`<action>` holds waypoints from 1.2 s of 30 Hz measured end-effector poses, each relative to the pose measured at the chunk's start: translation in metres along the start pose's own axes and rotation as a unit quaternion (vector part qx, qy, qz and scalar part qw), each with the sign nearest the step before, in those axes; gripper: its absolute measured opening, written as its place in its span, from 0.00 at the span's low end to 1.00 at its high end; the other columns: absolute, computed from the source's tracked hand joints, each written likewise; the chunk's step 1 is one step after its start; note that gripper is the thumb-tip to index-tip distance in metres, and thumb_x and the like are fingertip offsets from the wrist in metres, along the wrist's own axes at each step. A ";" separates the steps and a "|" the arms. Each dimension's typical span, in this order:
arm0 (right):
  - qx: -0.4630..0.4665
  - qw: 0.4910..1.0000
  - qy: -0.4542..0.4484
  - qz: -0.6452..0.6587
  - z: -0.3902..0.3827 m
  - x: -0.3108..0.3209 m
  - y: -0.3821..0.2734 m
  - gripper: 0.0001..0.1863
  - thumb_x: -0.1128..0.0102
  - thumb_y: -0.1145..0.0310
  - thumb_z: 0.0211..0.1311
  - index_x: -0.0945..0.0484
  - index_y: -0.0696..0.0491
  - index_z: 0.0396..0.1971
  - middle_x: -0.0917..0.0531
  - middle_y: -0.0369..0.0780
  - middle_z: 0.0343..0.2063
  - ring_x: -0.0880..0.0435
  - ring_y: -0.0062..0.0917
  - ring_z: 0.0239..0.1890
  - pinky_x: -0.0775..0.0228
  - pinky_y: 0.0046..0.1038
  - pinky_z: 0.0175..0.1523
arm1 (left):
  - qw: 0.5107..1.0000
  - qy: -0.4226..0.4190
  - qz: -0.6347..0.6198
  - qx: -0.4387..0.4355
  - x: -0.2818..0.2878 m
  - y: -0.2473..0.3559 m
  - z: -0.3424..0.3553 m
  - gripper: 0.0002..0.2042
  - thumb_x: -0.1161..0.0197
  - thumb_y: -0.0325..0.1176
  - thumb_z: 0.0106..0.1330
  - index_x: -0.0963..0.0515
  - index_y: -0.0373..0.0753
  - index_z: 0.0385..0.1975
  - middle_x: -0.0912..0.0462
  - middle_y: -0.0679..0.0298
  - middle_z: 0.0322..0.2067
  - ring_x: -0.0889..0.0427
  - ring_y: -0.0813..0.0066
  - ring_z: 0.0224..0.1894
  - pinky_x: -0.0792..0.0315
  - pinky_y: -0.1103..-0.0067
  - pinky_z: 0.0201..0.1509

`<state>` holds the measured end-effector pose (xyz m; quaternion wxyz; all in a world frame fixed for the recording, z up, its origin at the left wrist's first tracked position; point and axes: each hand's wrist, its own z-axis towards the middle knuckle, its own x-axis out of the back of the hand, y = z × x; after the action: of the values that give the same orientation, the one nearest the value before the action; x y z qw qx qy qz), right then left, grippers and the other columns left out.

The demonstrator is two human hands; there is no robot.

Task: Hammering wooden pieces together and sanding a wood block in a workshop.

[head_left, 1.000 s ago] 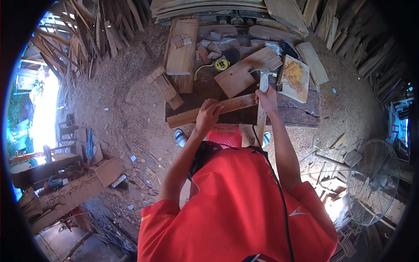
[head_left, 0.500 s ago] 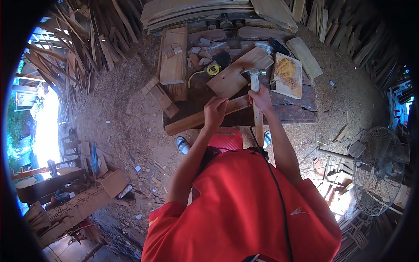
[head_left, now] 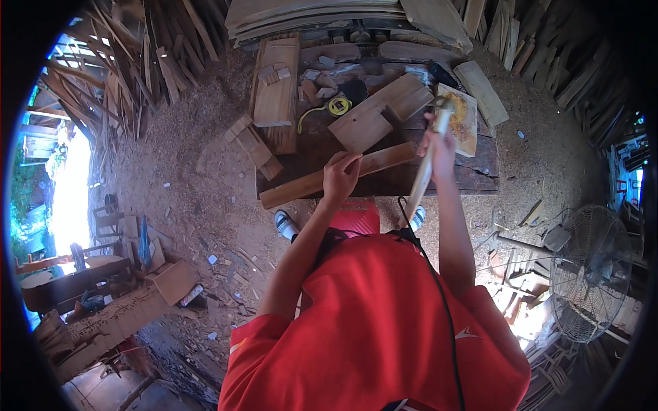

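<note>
My right hand (head_left: 439, 151) is wrapped round the pale wooden handle of a hammer (head_left: 420, 181), slightly blurred, its head raised near a pale board with a yellow-brown patch (head_left: 467, 140). My left hand (head_left: 339, 179) is closed in a pinch above a long narrow wooden piece (head_left: 295, 191) along the near side of the worktable (head_left: 473, 179). Whatever sits between those fingertips is too small to make out. Just beyond the narrow piece lie a wider wooden board (head_left: 360, 130) and a yellow tape measure (head_left: 338, 105).
Small wood blocks (head_left: 274, 74) rest on a plank at the table's left, with more pieces (head_left: 253, 147) by its edge. Stacked boards (head_left: 315, 20) stand at the far side. A wire fan (head_left: 591, 270) is at right. Wood scraps litter the floor.
My right hand has moved right and away from the narrow wooden piece, carrying the hammer, which now tilts. My left hand stays in nearly the same place, still pinched.
</note>
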<state>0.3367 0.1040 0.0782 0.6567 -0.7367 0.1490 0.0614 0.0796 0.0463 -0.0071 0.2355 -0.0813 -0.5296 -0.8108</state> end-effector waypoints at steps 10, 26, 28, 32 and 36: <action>-0.081 0.965 0.166 -0.187 -0.032 0.083 0.000 0.15 0.40 0.57 0.79 0.23 0.54 0.52 0.24 0.36 0.25 0.24 0.20 0.21 0.29 0.27 0.27 | 1.000 -0.001 0.007 -0.005 -0.008 0.000 -0.001 0.05 0.26 0.28 0.67 0.09 0.38 0.40 0.10 0.56 0.37 0.11 0.54 0.41 0.19 0.64 0.48; -0.101 0.954 0.104 -0.261 -0.126 0.113 0.025 0.10 0.40 0.62 0.84 0.21 0.55 0.45 0.23 0.33 0.26 0.27 0.13 0.17 0.37 0.23 0.20 | 0.996 -0.075 -0.027 -0.032 -0.083 0.006 0.027 0.06 0.27 0.29 0.69 0.08 0.38 0.43 0.07 0.53 0.39 0.07 0.56 0.41 0.17 0.70 0.48; -0.086 0.963 0.093 -0.237 -0.135 0.109 0.026 0.10 0.41 0.63 0.84 0.22 0.55 0.46 0.22 0.33 0.26 0.28 0.13 0.16 0.39 0.22 0.20 | 0.995 -0.088 -0.019 -0.037 -0.087 0.002 0.028 0.06 0.26 0.29 0.70 0.08 0.38 0.43 0.06 0.53 0.38 0.06 0.59 0.41 0.16 0.71 0.48; -0.088 0.967 0.079 -0.224 -0.145 0.110 0.034 0.10 0.41 0.63 0.85 0.22 0.55 0.47 0.23 0.32 0.26 0.29 0.12 0.16 0.39 0.22 0.19 | 0.994 -0.074 -0.044 0.063 -0.091 0.004 0.029 0.06 0.26 0.30 0.70 0.07 0.38 0.42 0.05 0.55 0.37 0.06 0.71 0.38 0.18 0.76 0.45; -0.098 0.963 0.080 -0.236 -0.148 0.112 0.046 0.10 0.42 0.63 0.85 0.23 0.55 0.48 0.23 0.32 0.26 0.30 0.12 0.16 0.40 0.22 0.19 | 0.992 -0.072 -0.076 0.076 -0.088 0.008 0.030 0.07 0.27 0.30 0.70 0.07 0.39 0.43 0.06 0.53 0.38 0.07 0.57 0.40 0.17 0.70 0.46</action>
<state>0.4135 -0.0620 0.0220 0.5629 -0.8144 0.0164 -0.1404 0.1571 0.0972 -0.0216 0.1398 -0.0806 -0.6099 -0.7759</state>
